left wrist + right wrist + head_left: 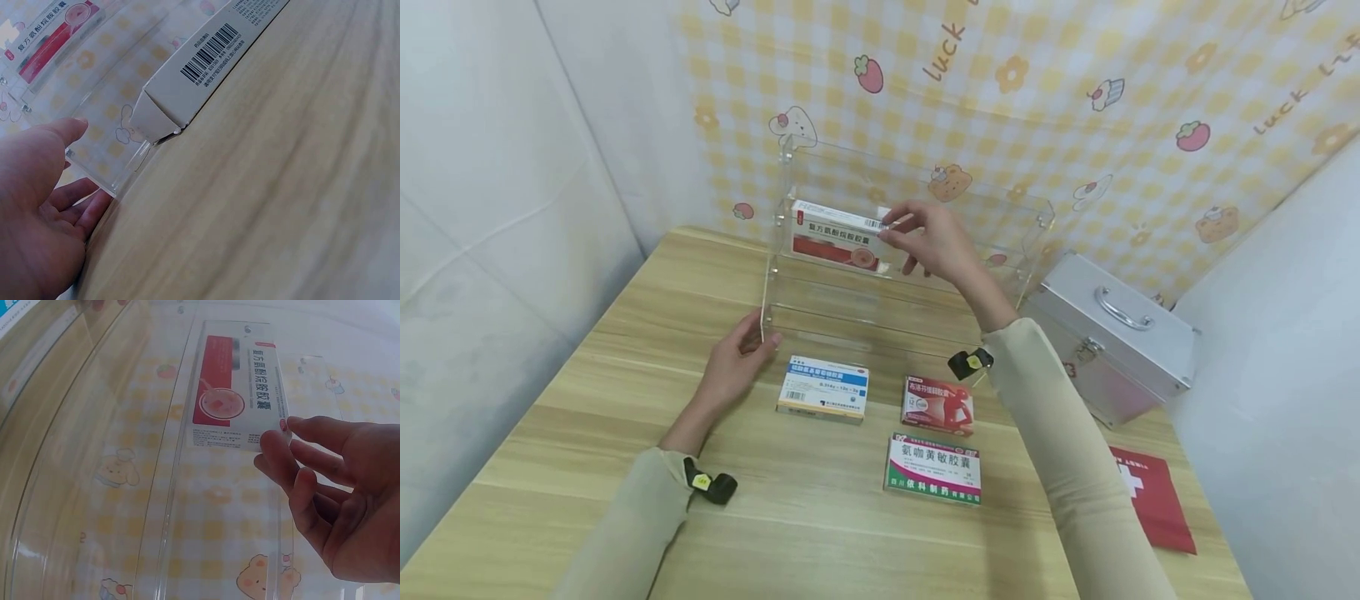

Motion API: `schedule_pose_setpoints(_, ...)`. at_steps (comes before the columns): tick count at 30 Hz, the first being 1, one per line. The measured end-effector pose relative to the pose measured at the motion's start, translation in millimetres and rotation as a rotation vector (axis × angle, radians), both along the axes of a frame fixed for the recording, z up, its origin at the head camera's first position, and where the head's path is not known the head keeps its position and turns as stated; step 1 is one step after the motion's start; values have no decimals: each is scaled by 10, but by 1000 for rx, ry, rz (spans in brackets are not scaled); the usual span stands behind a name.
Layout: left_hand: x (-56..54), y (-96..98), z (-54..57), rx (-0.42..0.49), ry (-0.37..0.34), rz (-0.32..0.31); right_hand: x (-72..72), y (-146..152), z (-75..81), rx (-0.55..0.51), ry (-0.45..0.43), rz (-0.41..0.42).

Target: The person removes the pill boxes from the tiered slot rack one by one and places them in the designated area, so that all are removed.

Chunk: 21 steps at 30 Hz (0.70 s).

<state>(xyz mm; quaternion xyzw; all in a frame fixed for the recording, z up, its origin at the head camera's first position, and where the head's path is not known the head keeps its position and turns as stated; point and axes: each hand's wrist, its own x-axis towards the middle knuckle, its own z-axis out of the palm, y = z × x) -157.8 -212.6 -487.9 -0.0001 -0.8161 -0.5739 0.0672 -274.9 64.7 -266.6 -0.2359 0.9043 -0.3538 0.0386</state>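
Observation:
A clear acrylic display rack with tiers stands at the back of the table. On an upper tier, at its left end, a white and red medicine box stands with its printed front outward. My right hand pinches this box's right end, thumb at the front and a finger at the top edge, as the right wrist view also shows. My left hand grips the rack's left side panel low down, thumb in front and fingers behind. Just right of it lies a blue and white medicine box.
Two more medicine boxes lie in front of the rack: a red one and a green and white one. To the right stand a silver metal case and a red pouch with a white cross. A checked cloth hangs behind.

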Motion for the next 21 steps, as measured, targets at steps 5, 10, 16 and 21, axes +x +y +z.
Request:
schedule_pose_setpoints(5, 10, 7, 16, 11, -15, 3, -9, -33, 12, 12, -7, -23)
schedule_pose_setpoints(10, 10, 5, 22, 4, -12, 0, -5, -38, 22, 32, -6, -14)
schedule_pose_setpoints(16, 0, 0, 3, -4, -13, 5, -7, -30, 36, 78, 5, 12)
schedule_pose_setpoints(21, 0, 7, -3, -8, -10, 5, -19, -13, 49, 76, 19, 19)
